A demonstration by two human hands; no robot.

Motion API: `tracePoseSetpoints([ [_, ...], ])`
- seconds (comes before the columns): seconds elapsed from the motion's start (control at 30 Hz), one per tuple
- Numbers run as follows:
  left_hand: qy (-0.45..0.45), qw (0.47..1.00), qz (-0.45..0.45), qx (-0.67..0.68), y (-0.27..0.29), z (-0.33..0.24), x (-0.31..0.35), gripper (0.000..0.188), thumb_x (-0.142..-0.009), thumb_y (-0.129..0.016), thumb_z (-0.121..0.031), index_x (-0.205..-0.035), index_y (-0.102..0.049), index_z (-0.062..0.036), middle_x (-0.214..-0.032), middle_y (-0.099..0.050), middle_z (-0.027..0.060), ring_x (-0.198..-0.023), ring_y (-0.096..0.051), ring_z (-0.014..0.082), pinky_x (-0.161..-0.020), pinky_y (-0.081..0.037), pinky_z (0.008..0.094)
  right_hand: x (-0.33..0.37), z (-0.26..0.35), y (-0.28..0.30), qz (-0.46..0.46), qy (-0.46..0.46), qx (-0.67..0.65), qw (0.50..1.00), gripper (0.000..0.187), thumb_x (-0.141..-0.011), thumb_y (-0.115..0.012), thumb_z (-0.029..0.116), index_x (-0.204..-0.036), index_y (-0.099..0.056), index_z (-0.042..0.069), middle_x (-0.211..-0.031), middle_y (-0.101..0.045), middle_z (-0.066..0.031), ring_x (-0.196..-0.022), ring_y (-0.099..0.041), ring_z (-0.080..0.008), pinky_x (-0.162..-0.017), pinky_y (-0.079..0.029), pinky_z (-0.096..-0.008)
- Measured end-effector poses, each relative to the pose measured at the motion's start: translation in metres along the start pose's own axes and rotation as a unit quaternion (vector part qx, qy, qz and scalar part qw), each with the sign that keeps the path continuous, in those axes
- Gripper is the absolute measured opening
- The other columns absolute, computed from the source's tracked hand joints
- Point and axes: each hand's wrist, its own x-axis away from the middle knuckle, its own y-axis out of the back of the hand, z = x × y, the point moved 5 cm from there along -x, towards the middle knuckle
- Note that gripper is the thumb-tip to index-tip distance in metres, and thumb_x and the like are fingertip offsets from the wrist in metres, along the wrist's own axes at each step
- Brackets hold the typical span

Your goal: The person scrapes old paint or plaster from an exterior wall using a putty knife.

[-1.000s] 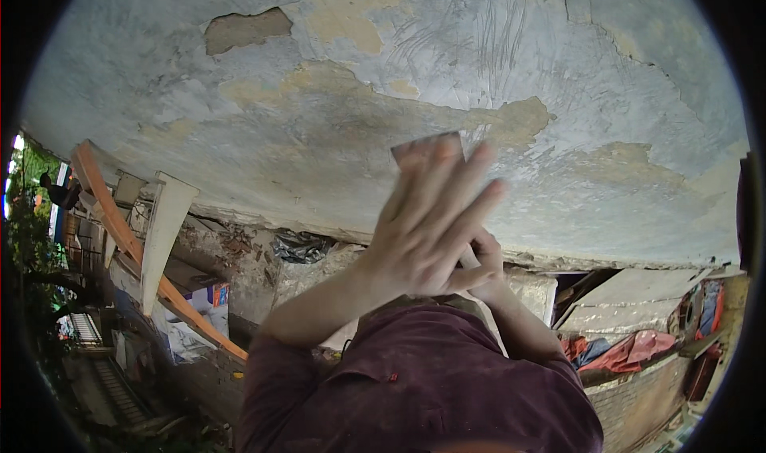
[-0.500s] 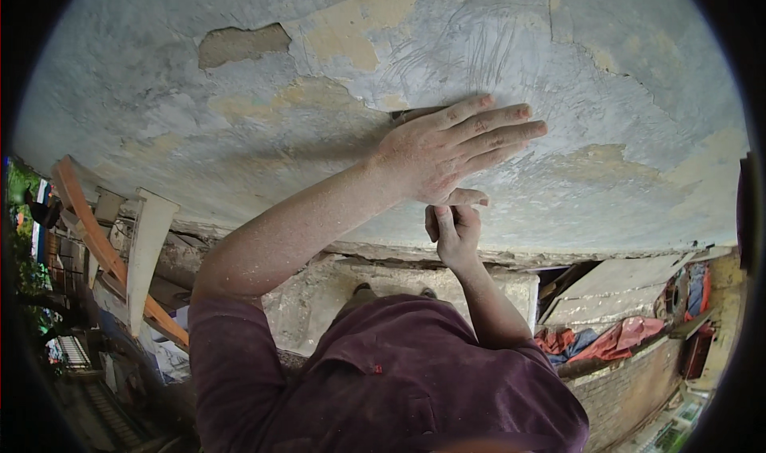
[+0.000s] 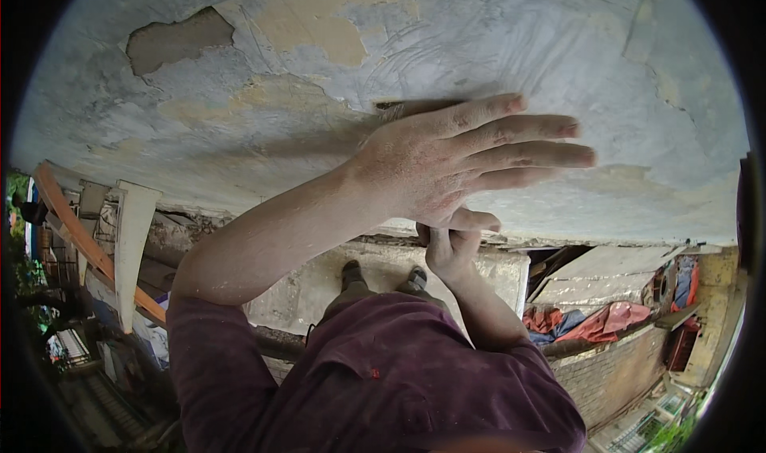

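My left hand (image 3: 455, 154) reaches across the pale blue-grey wall (image 3: 550, 62), dusty, with its long fingers stretched out to the right and the thumb lower down. Between this hand and the wall shows the thin dark edge of a flat thing (image 3: 391, 104); its kind is hidden. Just below, my right hand (image 3: 453, 254) is curled up close under the left thumb. Its fingertips are partly covered by the left hand, and whatever they hold cannot be made out. Around the hands the wall has yellowish peeled areas, faint curved scrape marks and a bare grey-brown patch (image 3: 179, 42).
A concrete ledge (image 3: 299, 297) runs below the wall, with my feet on it. To the left stand an orange-brown beam (image 3: 88, 238) and a pale upright board (image 3: 134, 246). At right, red and blue cloths (image 3: 610, 322) lie over a brick wall (image 3: 614, 373).
Both hands stay close together while the view has shifted to the right along the wall. The left hand and the dark edge have moved rightward over the wall surface. My feet show more now.
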Motion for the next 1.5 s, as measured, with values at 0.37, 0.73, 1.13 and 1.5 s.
tracePoseSetpoints([
  [0.37, 0.002, 1.000, -0.024, 0.000, 0.017, 0.014, 0.005, 0.078, -0.080, -0.002, -0.068, -0.142, -0.002, -0.0195, -0.149, 0.005, 0.0015, -0.137, 0.003, 0.0225, -0.109, 0.007, 0.0467, 0.000, 0.004, -0.015, -0.004, 0.006, 0.001, 1.000, 0.027, -0.095, -0.041, 0.019, -0.081, -0.049, -0.002, -0.054, -0.049, -0.0046, -0.045, -0.045, -0.0086, -0.040, -0.033, -0.0203],
  [0.73, 0.001, 0.991, -0.079, 0.110, 0.038, 0.040, 0.006, 0.091, -0.075, -0.026, -0.076, -0.142, -0.004, -0.0193, -0.148, 0.010, 0.0078, -0.136, 0.008, 0.0274, -0.109, 0.011, 0.0444, -0.014, 0.046, -0.032, -0.004, -0.058, -0.072, 0.996, 0.023, -0.094, -0.045, 0.018, -0.085, -0.052, -0.002, -0.049, -0.045, 0.0009, -0.041, -0.041, -0.0067, -0.038, -0.029, -0.0212],
  [1.13, -0.005, 0.994, 0.016, 0.107, 0.035, 0.040, 0.023, 0.092, -0.073, -0.019, -0.080, -0.142, 0.002, -0.0220, -0.147, 0.012, 0.0096, -0.136, 0.008, 0.0283, -0.108, 0.011, 0.0453, 0.000, 0.036, -0.052, -0.004, -0.073, -0.095, 0.993, 0.026, -0.095, -0.043, 0.024, -0.090, -0.047, -0.001, -0.054, -0.048, -0.0040, -0.039, -0.041, -0.0073, -0.034, -0.030, -0.0191],
  [1.5, 0.095, 0.945, -0.296, 0.104, 0.060, 0.066, 0.044, 0.071, -0.081, -0.032, -0.066, -0.138, -0.023, -0.0241, -0.143, -0.016, 0.0126, -0.133, -0.017, 0.0269, -0.110, -0.007, 0.0474, -0.019, 0.052, -0.049, 0.012, -0.058, -0.109, 0.992, 0.021, -0.095, -0.043, 0.022, -0.090, -0.047, 0.002, -0.057, -0.049, -0.0032, -0.043, -0.043, -0.0075, -0.038, -0.032, -0.0206],
])
